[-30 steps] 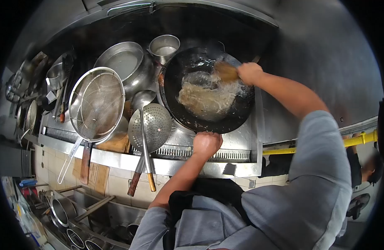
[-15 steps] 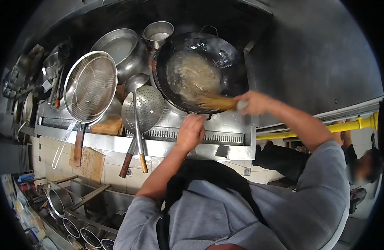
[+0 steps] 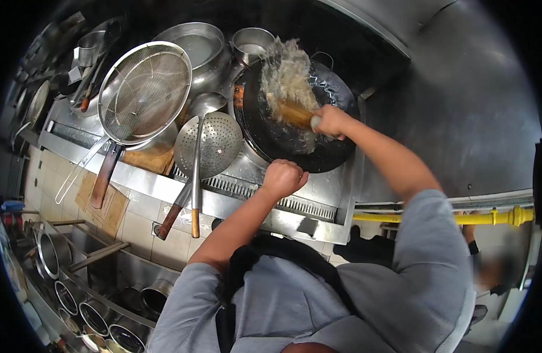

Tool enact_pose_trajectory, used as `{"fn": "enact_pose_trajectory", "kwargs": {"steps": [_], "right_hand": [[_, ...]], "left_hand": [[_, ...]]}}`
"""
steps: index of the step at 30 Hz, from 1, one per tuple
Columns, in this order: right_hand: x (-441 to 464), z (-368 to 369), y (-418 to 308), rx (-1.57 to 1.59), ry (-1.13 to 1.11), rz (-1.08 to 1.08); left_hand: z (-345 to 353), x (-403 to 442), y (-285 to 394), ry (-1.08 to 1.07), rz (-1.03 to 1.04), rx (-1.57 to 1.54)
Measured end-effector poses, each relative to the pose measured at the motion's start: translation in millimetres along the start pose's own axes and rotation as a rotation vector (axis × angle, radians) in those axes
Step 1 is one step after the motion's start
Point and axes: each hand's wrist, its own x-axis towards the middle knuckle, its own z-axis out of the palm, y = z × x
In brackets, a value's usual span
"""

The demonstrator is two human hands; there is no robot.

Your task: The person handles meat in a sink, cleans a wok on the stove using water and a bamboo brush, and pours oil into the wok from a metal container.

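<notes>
A large black wok [image 3: 335, 156] sits on the steel stove. My right hand [image 3: 334, 122] is closed round the bound end of a bamboo brush [image 3: 295, 113], whose bristles point left into the wok. Cloudy water [image 3: 285, 73] splashes up over the wok's far left side, blurred by motion. My left hand [image 3: 284, 177] is closed at the wok's near edge, where the wok's near handle would be; what its fingers grip is hidden.
Left of the wok lie a perforated skimmer [image 3: 209, 147], a ladle [image 3: 207, 104] and a mesh strainer [image 3: 144, 94]. Behind them stand a steel pot [image 3: 194, 44] and a small pot [image 3: 253, 41]. A yellow pipe [image 3: 483, 218] runs at right, near another person.
The brush has moved from the wok's near side up towards its middle. The water has swung from the bowl up to the far left rim. The camera view has turned slightly.
</notes>
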Motion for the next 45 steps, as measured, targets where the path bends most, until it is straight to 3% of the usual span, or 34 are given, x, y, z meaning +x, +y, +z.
{"fn": "enact_pose_trajectory", "kwargs": {"steps": [1,3,6,9,10,12,13,17,19,21,23,25,28,29,31,33,37,39,41,43,45], "right_hand": [[-12.8,4.1,9.8,-0.001,-0.007,0.014],[-18.8,-7.1,29.3,-0.406,0.002,-0.179],[55.1,-21.9,22.7,-0.544,0.195,-0.018],[69.5,-34.4,5.1,-0.116,0.153,0.148],[47.1,-33.8,7.7,-0.11,0.148,0.169],[-1.7,-28.3,9.2,-0.215,-0.05,0.156],[-8.2,-23.2,27.8,-0.389,-0.02,0.008],[54.6,-31.9,50.6,-0.619,0.147,-0.015],[74.6,-33.0,37.7,-0.567,0.112,0.016],[58.3,-23.2,18.7,-0.067,0.122,0.066],[14.8,-11.8,15.6,-0.181,0.02,0.063],[0.6,-19.0,44.9,-0.542,0.029,-0.158],[36.5,-43.7,62.3,-0.805,0.119,0.048],[55.0,-47.3,57.0,-0.801,0.135,0.042],[88.4,-31.7,44.0,-0.402,0.349,0.042],[85.2,17.3,49.4,-0.249,0.429,-0.149],[8.2,2.5,59.3,-0.428,0.162,-0.139],[60.3,-14.6,88.8,-0.515,0.308,-0.013],[86.5,-33.6,61.3,-0.239,0.447,-0.031],[106.3,3.5,54.4,0.131,0.456,-0.326],[81.1,32.8,43.8,0.006,0.373,-0.339]], "left_hand": [[1.0,-2.9,0.3,-0.006,0.0,-0.015],[1.0,1.5,-1.2,-0.037,-0.015,0.008],[-3.1,0.6,-0.1,-0.012,-0.023,-0.009],[1.9,-1.7,-1.5,0.023,-0.014,0.0],[3.4,-4.0,1.6,0.012,-0.004,-0.016],[1.6,-0.6,-3.4,0.007,-0.006,-0.019],[2.1,-1.4,-3.2,0.003,-0.004,-0.027],[0.2,3.9,-3.4,-0.035,-0.051,-0.018],[1.1,-0.3,-0.6,-0.036,-0.061,-0.034],[0.1,0.5,-1.4,-0.04,-0.035,-0.005],[-1.3,0.6,-2.9,-0.047,-0.01,-0.009],[-0.6,1.0,-3.4,-0.079,-0.021,-0.011],[4.5,-0.5,-5.1,-0.054,-0.015,-0.008],[2.0,2.3,-5.8,-0.047,-0.01,0.007],[-0.9,0.6,-1.9,-0.051,-0.034,-0.028],[-2.2,2.0,-2.3,-0.058,-0.019,-0.009],[-4.4,0.7,1.0,0.005,0.033,-0.04],[-5.7,4.5,2.7,0.002,-0.01,-0.031],[-3.5,3.9,2.5,0.006,-0.004,-0.016],[-4.4,2.6,5.7,0.043,-0.012,-0.035],[-17.1,-3.9,5.1,-0.074,-0.004,-0.023]]}}
